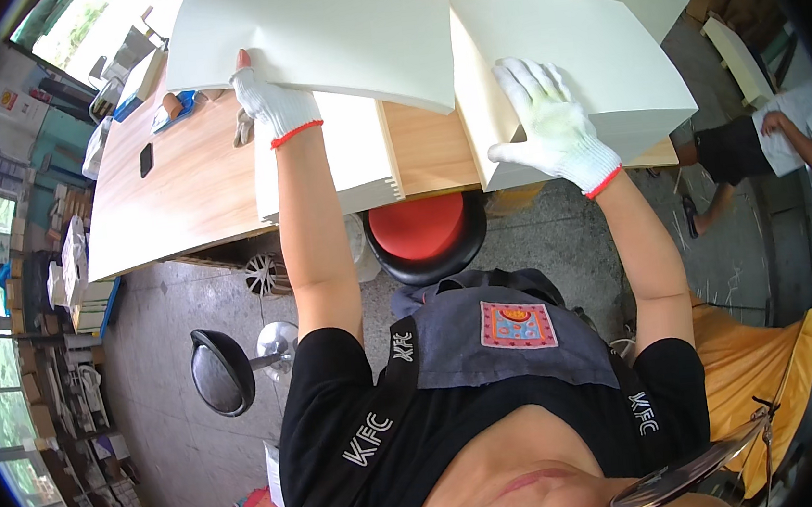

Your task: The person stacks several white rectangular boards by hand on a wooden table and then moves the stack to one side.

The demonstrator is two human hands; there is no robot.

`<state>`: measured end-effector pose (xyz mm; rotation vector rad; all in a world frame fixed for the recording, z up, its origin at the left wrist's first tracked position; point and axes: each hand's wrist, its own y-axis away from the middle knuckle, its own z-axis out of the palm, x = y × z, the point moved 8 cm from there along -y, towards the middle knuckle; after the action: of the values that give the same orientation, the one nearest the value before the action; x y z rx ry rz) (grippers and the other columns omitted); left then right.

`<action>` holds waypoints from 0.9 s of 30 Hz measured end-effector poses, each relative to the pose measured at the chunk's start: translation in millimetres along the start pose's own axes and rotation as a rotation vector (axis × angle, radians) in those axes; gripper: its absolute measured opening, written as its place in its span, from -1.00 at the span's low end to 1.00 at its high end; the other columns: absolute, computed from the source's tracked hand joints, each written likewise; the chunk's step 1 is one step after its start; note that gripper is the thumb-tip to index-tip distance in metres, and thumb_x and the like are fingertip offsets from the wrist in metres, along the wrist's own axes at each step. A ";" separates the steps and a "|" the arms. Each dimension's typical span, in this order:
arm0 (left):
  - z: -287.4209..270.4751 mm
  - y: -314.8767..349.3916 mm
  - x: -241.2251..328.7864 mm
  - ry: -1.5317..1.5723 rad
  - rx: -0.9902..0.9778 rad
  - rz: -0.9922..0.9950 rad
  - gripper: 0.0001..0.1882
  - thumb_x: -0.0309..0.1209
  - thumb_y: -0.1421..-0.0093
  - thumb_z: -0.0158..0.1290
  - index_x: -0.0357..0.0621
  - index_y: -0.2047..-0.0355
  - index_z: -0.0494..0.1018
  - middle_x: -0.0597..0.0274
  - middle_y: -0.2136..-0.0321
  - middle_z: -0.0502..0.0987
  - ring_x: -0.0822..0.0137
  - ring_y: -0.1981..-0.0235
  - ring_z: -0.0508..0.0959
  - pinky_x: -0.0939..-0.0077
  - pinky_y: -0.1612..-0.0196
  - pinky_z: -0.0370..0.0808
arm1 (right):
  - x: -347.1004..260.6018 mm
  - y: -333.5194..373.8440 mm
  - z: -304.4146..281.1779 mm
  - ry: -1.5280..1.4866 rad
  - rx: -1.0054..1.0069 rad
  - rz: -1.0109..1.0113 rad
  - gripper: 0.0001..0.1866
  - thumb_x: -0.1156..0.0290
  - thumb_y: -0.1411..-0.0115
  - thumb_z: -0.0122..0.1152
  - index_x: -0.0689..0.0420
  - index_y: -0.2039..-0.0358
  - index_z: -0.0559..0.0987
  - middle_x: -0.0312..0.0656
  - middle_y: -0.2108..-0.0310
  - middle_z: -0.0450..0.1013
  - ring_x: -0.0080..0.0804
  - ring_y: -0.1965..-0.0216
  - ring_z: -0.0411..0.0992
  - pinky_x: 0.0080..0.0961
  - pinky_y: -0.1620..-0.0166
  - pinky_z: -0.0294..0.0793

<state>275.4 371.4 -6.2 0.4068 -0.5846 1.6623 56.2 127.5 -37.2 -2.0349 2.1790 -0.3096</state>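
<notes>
Left hand point(272, 106) pinches the curved sheet point(309, 30); right hand point(554, 125), fingers spread, lies flat on the folded board point(591, 54) beside it.

A big cream-white sheet of thick card point(329, 33) lies nearly flat, and its near edge bends a little. The left fingers point(245, 74) pinch its near left corner. Just beside it, under the right fingers point(531, 83), is a folded cream-white card panel point(601, 53). It tilts up along its left edge, touching the big sheet. Both hang over the near side of the wooden tabletop point(188, 186).
</notes>
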 end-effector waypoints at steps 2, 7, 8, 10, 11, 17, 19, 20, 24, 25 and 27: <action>-4.5 -3.8 0.0 -0.001 -0.003 0.008 -0.48 -0.18 -0.30 -0.02 -0.21 -0.17 0.31 0.07 -0.11 0.44 0.07 -0.11 0.47 0.15 -0.17 0.47 | -0.1 0.1 -1.7 -0.006 0.001 -0.005 0.13 -0.18 0.03 0.33 0.16 -0.42 0.08 -0.01 -0.42 0.04 -0.06 -0.46 -0.08 -0.16 -0.50 -0.13; -20.3 -30.4 11.0 0.076 -0.103 0.091 -0.48 -0.17 -0.32 -0.07 -0.24 -0.16 0.32 0.04 -0.12 0.43 0.06 -0.13 0.45 0.14 -0.19 0.45 | 1.4 0.8 -3.2 -0.016 0.001 0.002 0.16 -0.22 0.06 0.34 0.16 -0.42 0.10 -0.02 -0.41 0.06 -0.06 -0.46 -0.07 -0.18 -0.49 -0.11; -23.0 -37.1 17.2 0.100 -0.166 0.121 -0.48 -0.16 -0.32 -0.08 -0.24 -0.17 0.31 0.03 -0.13 0.42 0.07 -0.14 0.44 0.14 -0.20 0.44 | 0.3 0.0 -2.9 -0.016 0.008 -0.003 0.17 -0.23 0.07 0.35 0.16 -0.42 0.10 -0.02 -0.41 0.07 -0.06 -0.46 -0.06 -0.18 -0.49 -0.11; -16.3 -19.1 43.2 0.054 -0.068 0.144 -0.49 -0.15 -0.35 -0.14 -0.22 -0.18 0.31 0.03 -0.10 0.44 0.07 -0.11 0.46 0.15 -0.20 0.44 | -1.7 -2.3 -3.8 0.002 0.011 0.028 0.12 -0.19 0.02 0.37 0.14 -0.41 0.11 -0.02 -0.39 0.09 -0.04 -0.45 -0.03 -0.16 -0.48 -0.07; -15.8 -14.4 52.6 0.063 -0.053 0.152 -0.49 -0.15 -0.36 -0.16 -0.22 -0.18 0.31 0.03 -0.10 0.45 0.07 -0.10 0.47 0.16 -0.19 0.44 | -4.6 -5.3 -6.6 0.012 0.014 0.039 0.10 -0.17 -0.01 0.39 0.13 -0.41 0.12 -0.01 -0.39 0.10 -0.03 -0.44 -0.01 -0.15 -0.48 -0.05; -7.2 27.1 76.7 0.182 -0.293 0.395 -0.54 -0.20 -0.46 -0.26 -0.22 -0.21 0.31 0.12 -0.09 0.45 0.20 -0.07 0.46 0.31 -0.17 0.40 | -139.4 -53.6 -80.0 -0.285 0.622 -0.403 -0.24 0.12 -0.13 0.33 -0.03 -0.32 0.31 -0.07 -0.21 0.33 -0.04 -0.26 0.28 -0.17 -0.25 0.33; -1.2 48.1 84.1 0.049 -0.270 0.412 -0.53 -0.18 -0.47 -0.27 -0.22 -0.22 0.30 0.12 -0.09 0.45 0.21 -0.07 0.46 0.29 -0.17 0.40 | -156.5 -68.9 -68.9 -0.357 0.561 -0.346 -0.34 0.28 -0.15 0.28 -0.08 -0.29 0.35 -0.17 -0.10 0.41 -0.14 -0.09 0.43 -0.29 -0.07 0.47; -4.1 51.6 89.2 -0.018 -0.257 0.422 -0.52 -0.17 -0.47 -0.28 -0.22 -0.22 0.29 0.13 -0.10 0.46 0.21 -0.07 0.46 0.28 -0.17 0.40 | -162.2 -77.1 -61.2 -0.394 0.531 -0.320 -0.38 0.35 -0.16 0.25 -0.11 -0.27 0.37 -0.23 -0.05 0.45 -0.19 -0.01 0.50 -0.35 0.02 0.54; -24.2 31.9 100.4 -0.421 -0.433 0.546 -0.44 -0.26 -0.38 -0.03 -0.10 -0.34 0.18 0.03 -0.11 0.46 0.20 -0.07 0.50 0.31 -0.12 0.46 | -152.6 -97.3 -28.8 -0.998 0.641 -0.252 -0.44 0.51 -0.25 0.10 -0.16 -0.26 0.41 -0.29 -0.04 0.48 -0.34 0.15 0.58 -0.53 0.16 0.56; -26.8 27.8 108.8 -0.654 -0.429 0.641 -0.42 -0.28 -0.37 0.00 -0.10 -0.35 0.17 0.01 -0.11 0.47 0.19 -0.05 0.51 0.31 -0.12 0.48 | -149.6 -107.9 -19.2 -1.215 0.449 -0.054 -0.51 0.50 -0.36 0.05 0.10 -0.30 0.34 -0.20 -0.14 0.44 -0.46 -0.03 0.50 -0.53 -0.06 0.50; -24.8 13.1 140.7 -1.325 -0.443 0.994 -0.43 -0.30 -0.37 0.01 -0.15 -0.33 0.19 -0.01 -0.08 0.49 0.17 -0.02 0.56 0.32 -0.10 0.52 | -148.3 -116.5 -7.7 -1.656 0.432 -0.064 -0.53 0.49 -0.33 0.06 0.13 -0.25 0.40 -0.08 -0.06 0.49 -0.29 0.05 0.53 -0.43 -0.04 0.50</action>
<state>239.7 497.5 51.9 0.9767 -2.3833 1.8877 177.8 268.5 -6.2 -1.1697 0.8534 0.6389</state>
